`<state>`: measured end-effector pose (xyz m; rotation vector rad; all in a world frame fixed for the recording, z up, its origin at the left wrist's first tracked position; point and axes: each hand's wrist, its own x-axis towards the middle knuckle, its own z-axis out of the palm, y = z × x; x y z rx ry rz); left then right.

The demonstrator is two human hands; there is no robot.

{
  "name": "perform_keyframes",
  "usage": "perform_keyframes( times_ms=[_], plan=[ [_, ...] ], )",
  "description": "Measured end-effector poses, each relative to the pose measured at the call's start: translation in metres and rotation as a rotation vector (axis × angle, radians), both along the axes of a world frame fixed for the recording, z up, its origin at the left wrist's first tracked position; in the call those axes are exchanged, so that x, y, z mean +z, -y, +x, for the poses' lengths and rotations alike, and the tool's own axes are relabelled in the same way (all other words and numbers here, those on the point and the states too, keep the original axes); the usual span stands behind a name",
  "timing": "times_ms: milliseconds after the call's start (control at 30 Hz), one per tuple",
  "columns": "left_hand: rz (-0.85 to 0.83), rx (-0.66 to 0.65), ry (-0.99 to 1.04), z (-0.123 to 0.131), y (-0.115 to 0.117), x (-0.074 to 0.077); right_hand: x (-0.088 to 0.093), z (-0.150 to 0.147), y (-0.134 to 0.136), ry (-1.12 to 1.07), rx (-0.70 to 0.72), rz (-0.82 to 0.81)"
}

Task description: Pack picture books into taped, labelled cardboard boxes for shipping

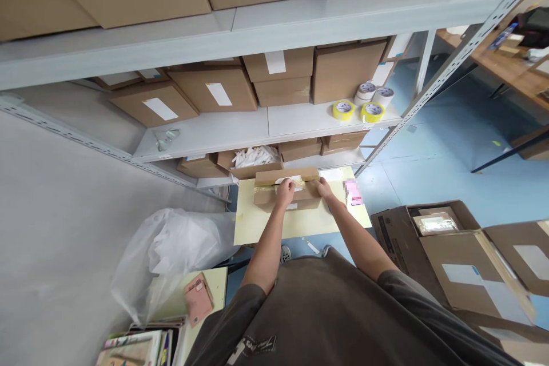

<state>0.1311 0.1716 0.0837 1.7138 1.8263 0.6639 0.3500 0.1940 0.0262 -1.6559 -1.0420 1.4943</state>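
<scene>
While the cardboard box [302, 195] sits on the pale yellow table [249, 230], both hands are on it. Left hand [285, 189] is at the top seam, fingers curled in (can't tell if they're pinching the tape). Right hand [323, 189] touches the right end; can't tell if it's gripping or just bracing. Pink item [354, 192] lies on the table just right of the box. Carton of white pieces [251, 172] is behind, on the low shelf. Yellow tape rolls [343, 116] are one shelf up, right side.

Arms [270, 243] extended, left hand [285, 192] curled
</scene>
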Motion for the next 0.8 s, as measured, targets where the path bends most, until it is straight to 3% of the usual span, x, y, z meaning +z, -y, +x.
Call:
perform_keyframes(
  times_ms=[167, 300, 433, 600, 700, 800],
  plan=[
    [0.03, -0.016, -0.063, -0.001, 0.002, -0.005, -0.004, -0.018, 0.0, 0.221, -0.107, -0.015],
    [0.046, 0.12, -0.04, -0.037, 0.009, -0.008, -0.001, -0.017, 0.004, 0.362, -0.077, -0.025],
    [0.121, 0.282, -0.015, -0.115, 0.019, 0.0, 0.001, -0.015, 0.006, 0.499, -0.042, -0.025],
    [0.291, 0.512, 0.013, -0.223, 0.035, 0.021, 0.005, -0.017, 0.004, 0.62, -0.011, -0.023],
    [0.385, 0.634, 0.013, -0.282, 0.046, 0.041, 0.007, -0.017, 0.005, 0.686, -0.002, -0.014],
    [0.517, 0.812, 0.017, -0.353, 0.062, 0.074, 0.007, -0.012, 0.008, 0.73, -0.014, -0.023]
  ],
)
